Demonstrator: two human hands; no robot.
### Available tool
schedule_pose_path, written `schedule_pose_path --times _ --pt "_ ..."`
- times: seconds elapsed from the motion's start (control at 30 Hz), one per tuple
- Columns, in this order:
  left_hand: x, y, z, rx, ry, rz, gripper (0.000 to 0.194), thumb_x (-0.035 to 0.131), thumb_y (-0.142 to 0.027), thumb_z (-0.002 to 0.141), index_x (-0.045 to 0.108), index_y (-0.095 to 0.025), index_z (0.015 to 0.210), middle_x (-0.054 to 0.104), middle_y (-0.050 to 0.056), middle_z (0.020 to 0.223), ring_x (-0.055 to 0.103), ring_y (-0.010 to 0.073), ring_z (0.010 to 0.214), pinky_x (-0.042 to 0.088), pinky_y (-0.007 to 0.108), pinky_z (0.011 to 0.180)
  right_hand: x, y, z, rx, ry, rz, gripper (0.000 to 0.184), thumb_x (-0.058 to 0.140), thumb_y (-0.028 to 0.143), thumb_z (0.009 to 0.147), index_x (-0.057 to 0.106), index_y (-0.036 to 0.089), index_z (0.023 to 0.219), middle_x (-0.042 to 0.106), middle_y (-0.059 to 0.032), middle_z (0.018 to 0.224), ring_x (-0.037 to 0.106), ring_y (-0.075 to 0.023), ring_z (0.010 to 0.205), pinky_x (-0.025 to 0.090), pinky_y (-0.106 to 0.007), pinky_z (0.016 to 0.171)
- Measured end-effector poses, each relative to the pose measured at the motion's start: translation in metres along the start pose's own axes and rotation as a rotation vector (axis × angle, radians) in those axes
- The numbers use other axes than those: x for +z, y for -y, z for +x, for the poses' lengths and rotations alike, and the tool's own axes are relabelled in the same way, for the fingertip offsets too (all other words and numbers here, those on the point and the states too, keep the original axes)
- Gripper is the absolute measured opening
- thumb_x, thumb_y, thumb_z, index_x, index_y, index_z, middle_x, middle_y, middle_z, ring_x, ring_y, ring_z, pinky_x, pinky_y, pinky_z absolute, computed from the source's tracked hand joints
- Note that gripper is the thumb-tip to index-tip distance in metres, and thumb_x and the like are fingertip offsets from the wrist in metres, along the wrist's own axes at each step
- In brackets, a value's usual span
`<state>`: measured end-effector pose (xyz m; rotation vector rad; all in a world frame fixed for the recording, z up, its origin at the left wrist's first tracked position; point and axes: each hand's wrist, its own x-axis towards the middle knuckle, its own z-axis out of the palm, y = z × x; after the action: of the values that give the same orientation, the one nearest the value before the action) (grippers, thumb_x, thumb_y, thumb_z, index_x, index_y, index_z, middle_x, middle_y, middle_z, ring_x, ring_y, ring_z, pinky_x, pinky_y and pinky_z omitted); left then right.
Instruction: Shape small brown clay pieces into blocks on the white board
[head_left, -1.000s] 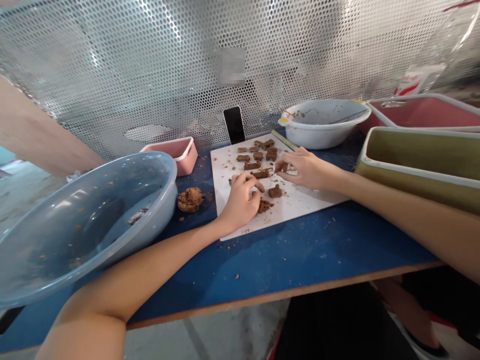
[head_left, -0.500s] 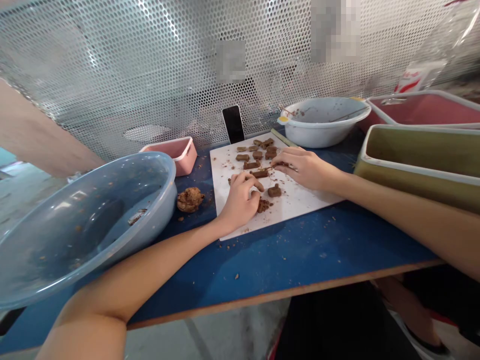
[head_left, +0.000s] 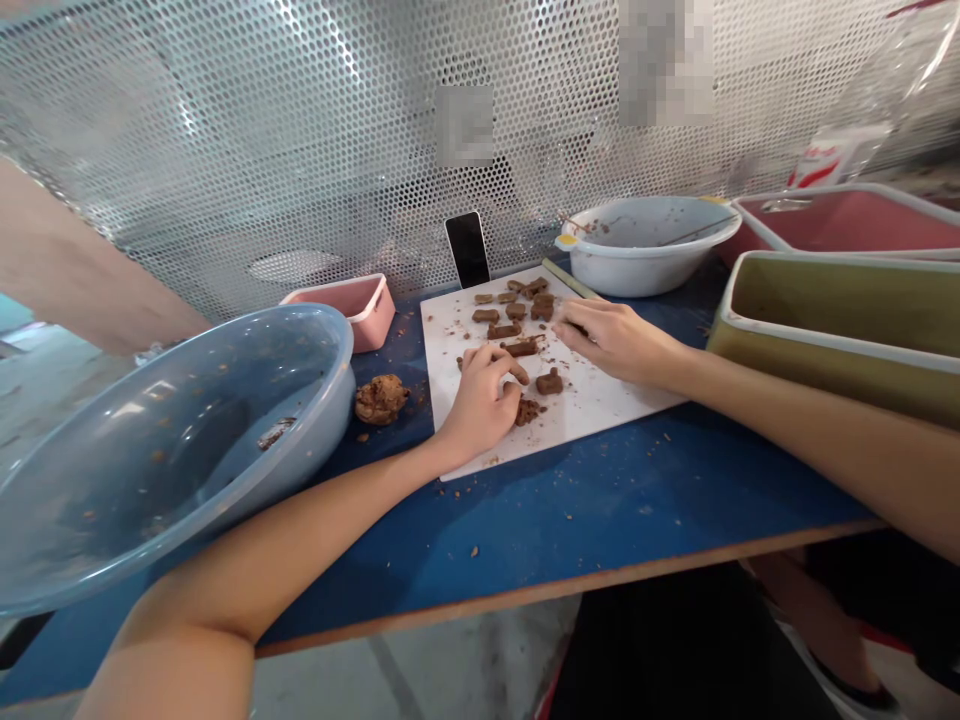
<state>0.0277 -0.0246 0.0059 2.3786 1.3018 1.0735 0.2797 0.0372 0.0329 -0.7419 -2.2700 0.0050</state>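
Note:
On a white board (head_left: 457,435) lie several small brown shaped pieces that look like clay. My left hand (head_left: 484,400) rests on the board's left part, fingers bent and thumb apart from them. Just right of its thumb is a pile of brown crumbs (head_left: 529,411). A long brown bar (head_left: 521,347) lies beyond its fingertips, and a stubby brown piece (head_left: 550,381) sits to the right. My right hand (head_left: 611,338) is over the board's right side, fingers pressed together; what they hold, if anything, is hidden. A bone-shaped piece (head_left: 502,331) lies farther back.
A brown lump (head_left: 381,399) sits left of the board, by a large blue basin (head_left: 315,440) and a pink box (head_left: 373,312). A phone (head_left: 467,250) leans behind. At the right stand a white basin (head_left: 637,265), an olive tub (head_left: 825,350) and a pink tub (head_left: 862,220).
My right hand has drawn back slightly to the right, away from the long bar, with its fingers more curled in. My left hand stays in place.

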Motion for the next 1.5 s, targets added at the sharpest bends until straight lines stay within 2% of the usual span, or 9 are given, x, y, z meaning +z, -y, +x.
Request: schedule_pose_path --times 0.17,0.27,0.43,0.6,0.77,1.0,1.23,1.4,1.5 --pt "-0.002 -0.001 0.001 -0.004 0.007 0.002 0.031 0.054 0.004 0.088 0.071 -0.022 0.091 0.064 0.007 0.111 0.058 0.0287 0.12 0.048 0.051 0.114 -0.002 -0.001 -0.002 0.002 -0.012 -0.037 0.047 0.049 0.04 0.115 0.039 0.026 0.071 0.047 0.0019 0.062 0.053 -0.0185 0.066 0.041 -0.037 0.07" --pt "-0.002 -0.002 0.001 -0.012 0.015 0.011 0.031 0.054 0.004 0.088 0.071 -0.022 0.091 0.064 0.007 0.112 0.057 0.0285 0.12 0.047 0.051 0.114 -0.001 -0.003 -0.003 0.015 -0.027 -0.036 0.043 0.053 0.039 0.114 0.052 0.025 0.074 0.06 -0.0001 0.067 0.061 -0.0194 0.069 0.045 -0.036 0.07" --pt "-0.002 -0.003 0.0 -0.02 0.015 0.002 0.03 0.055 0.004 0.088 0.07 -0.022 0.091 0.064 0.007 0.111 0.057 0.0285 0.12 0.048 0.05 0.113 0.005 -0.006 -0.005 -0.005 -0.041 0.046 0.017 0.06 0.023 0.109 0.076 0.024 0.108 0.083 -0.0045 0.105 0.077 -0.0214 0.093 0.058 -0.034 0.088" --pt "-0.002 -0.003 0.0 -0.012 0.009 0.011 0.03 0.054 0.004 0.089 0.07 -0.022 0.09 0.063 0.007 0.111 0.057 0.0283 0.12 0.048 0.05 0.114 0.006 -0.005 -0.006 -0.008 -0.072 0.05 0.018 0.061 0.027 0.11 0.078 0.024 0.104 0.083 -0.0043 0.099 0.078 -0.0221 0.089 0.058 -0.035 0.084" --pt "-0.002 -0.003 0.0 -0.008 0.012 0.007 0.029 0.054 0.002 0.089 0.07 -0.022 0.09 0.063 0.007 0.11 0.058 0.028 0.118 0.048 0.05 0.113 0.001 -0.002 -0.005 0.032 -0.022 -0.014 0.04 0.053 0.039 0.116 0.068 0.023 0.083 0.071 -0.0027 0.074 0.067 -0.0192 0.069 0.05 -0.034 0.07" --pt "-0.001 -0.002 -0.001 -0.005 0.0 0.0 0.029 0.053 0.002 0.089 0.07 -0.022 0.09 0.064 0.007 0.11 0.057 0.0285 0.119 0.049 0.052 0.113 0.006 -0.002 -0.006 0.01 -0.061 0.066 0.016 0.062 0.027 0.109 0.078 0.025 0.11 0.084 -0.0041 0.107 0.079 -0.0221 0.096 0.06 -0.035 0.091" --pt "-0.001 -0.001 -0.001 0.006 -0.007 0.014 0.031 0.053 0.004 0.089 0.07 -0.023 0.091 0.063 0.007 0.111 0.057 0.0283 0.119 0.049 0.052 0.113 0.005 0.001 -0.007 0.005 -0.071 0.038 0.028 0.062 0.036 0.112 0.079 0.024 0.093 0.081 -0.0039 0.085 0.077 -0.0217 0.081 0.058 -0.035 0.078" --pt "-0.002 -0.002 0.0 0.003 0.012 0.017 0.03 0.053 0.003 0.091 0.07 -0.023 0.092 0.063 0.007 0.11 0.058 0.0283 0.119 0.048 0.051 0.113 0.005 0.004 -0.007 -0.02 -0.089 0.107 0.016 0.065 0.032 0.11 0.08 0.025 0.109 0.085 -0.0041 0.107 0.079 -0.0219 0.095 0.06 -0.036 0.089" --pt "-0.002 -0.002 0.0 -0.001 0.011 0.022 0.03 0.054 0.002 0.092 0.07 -0.023 0.092 0.064 0.007 0.111 0.057 0.029 0.121 0.049 0.052 0.113 0.006 0.004 -0.008 -0.015 -0.068 0.103 0.018 0.067 0.036 0.109 0.08 0.025 0.104 0.085 -0.0031 0.1 0.078 -0.0213 0.089 0.059 -0.035 0.085"
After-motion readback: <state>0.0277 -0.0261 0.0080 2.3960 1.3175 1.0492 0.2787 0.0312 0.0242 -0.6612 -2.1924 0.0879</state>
